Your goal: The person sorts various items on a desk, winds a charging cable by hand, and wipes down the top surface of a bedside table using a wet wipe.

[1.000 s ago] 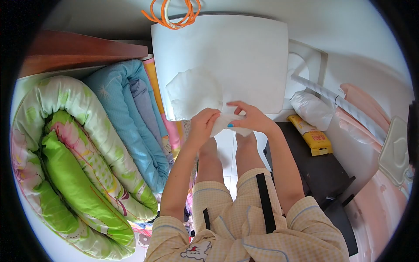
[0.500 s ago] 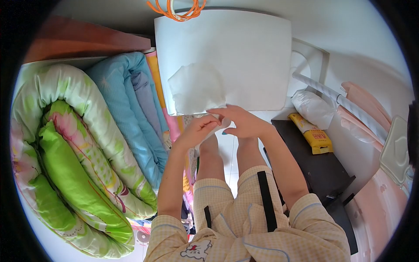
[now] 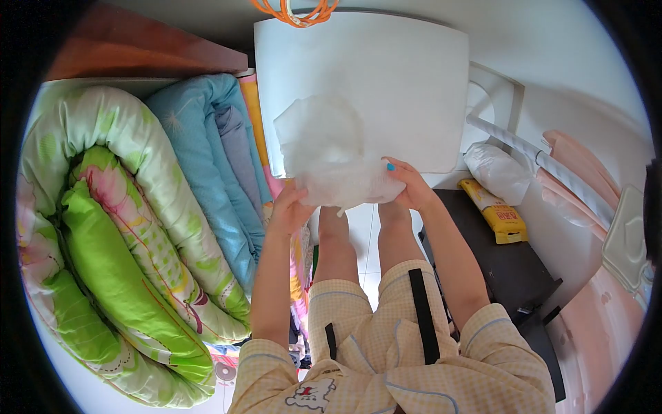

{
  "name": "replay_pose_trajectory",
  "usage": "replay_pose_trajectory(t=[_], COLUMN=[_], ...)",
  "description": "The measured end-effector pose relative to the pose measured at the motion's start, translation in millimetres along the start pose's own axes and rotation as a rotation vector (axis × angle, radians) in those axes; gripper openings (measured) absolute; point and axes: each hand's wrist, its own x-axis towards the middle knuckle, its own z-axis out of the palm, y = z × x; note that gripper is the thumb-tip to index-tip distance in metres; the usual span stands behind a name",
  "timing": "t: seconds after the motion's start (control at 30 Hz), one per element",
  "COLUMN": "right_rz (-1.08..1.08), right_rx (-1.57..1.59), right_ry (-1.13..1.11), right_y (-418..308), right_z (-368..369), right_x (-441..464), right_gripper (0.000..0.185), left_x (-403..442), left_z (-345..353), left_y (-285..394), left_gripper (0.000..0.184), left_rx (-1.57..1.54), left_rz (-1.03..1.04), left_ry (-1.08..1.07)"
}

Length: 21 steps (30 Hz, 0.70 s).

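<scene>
A thin, whitish, translucent sheet [image 3: 352,185] is stretched between my two hands, in front of the near edge of a white board-like surface [image 3: 414,90]. My left hand [image 3: 291,205] pinches its left end. At the right end my right hand [image 3: 412,186] grips it between thumb and fingers, with blue nail polish showing on one nail. Another thin pale sheet [image 3: 317,127] lies on the lower left of the white surface, its near edge partly hidden behind the held one.
Rolled green floral bedding [image 3: 124,262] and a folded blue quilt [image 3: 200,145] fill the left. To the right, a yellow packet [image 3: 493,212] and a white plastic bag [image 3: 496,171] rest by a black cabinet [image 3: 489,269]. Orange cable [image 3: 296,12] hangs at the top.
My hands were close together with the sheet bunched between them. They have moved apart, and the sheet is now spread wide. The view has shifted slightly.
</scene>
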Motion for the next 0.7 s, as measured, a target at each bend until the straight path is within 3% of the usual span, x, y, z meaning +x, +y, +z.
replay_pose_trajectory(t=[0.07,0.13,0.2,0.23,0.3,0.33,0.37,0.4,0.47,0.53,0.6,0.63,0.67,0.7], right_rz=[-0.125,-0.095,-0.064,-0.093,-0.12,-0.055,0.009,0.01,-0.031,-0.058,-0.085,-0.045,-0.003,-0.003], right_rx=[0.198,0.269,0.341,0.255,0.17,0.085,0.0,0.001,-0.102,-0.209,-0.317,-0.696,-1.077,-1.077], right_ry=[-0.181,-0.287,-0.393,-0.309,-0.223,-0.062,0.099,0.098,0.238,0.272,0.307,0.357,0.4,0.4], right_y=[6,5,5,6,8,10,13,13,14,20,25,26,27,29], right_z=[1,0,2,4,2,-3,-7,-7,-9,-7,-7,-9,-10,-6], right_x=[1,0,0,0,2,6,8,8,9,10,9,8,7,3], right_gripper=[0.048,0.05,0.053,0.05,0.047,0.041,0.036,0.036,0.025,0.026,0.027,0.03,0.033,0.033], left_x=[6,10,15,17,20,21,21,22,23,21,13,14,15,16], left_z=[18,20,11,8,10,14,18,21,21,34,49,50,49,50], left_y=[-7,-11,-19,-23,-28,-28,-29,-27,-26,-21,-17,-17,-19,-19], left_gripper=[0.051,0.05,0.031,0.031,0.019,0.019,0.016,0.013,0.013,0.013,0.012,0.012,0.013,0.014], left_rx=[0.014,0.029,0.118,0.116,0.395,0.395,0.369,0.343,0.341,0.338,0.768,0.768,1.057,1.335], left_rz=[0.026,0.052,0.077,0.077,0.079,0.079,0.209,0.339,0.392,0.445,0.279,0.279,0.473,0.666], left_ry=[0.066,0.132,-0.039,-0.038,0.299,0.3,0.374,0.445,0.468,0.489,0.613,0.612,0.451,0.271])
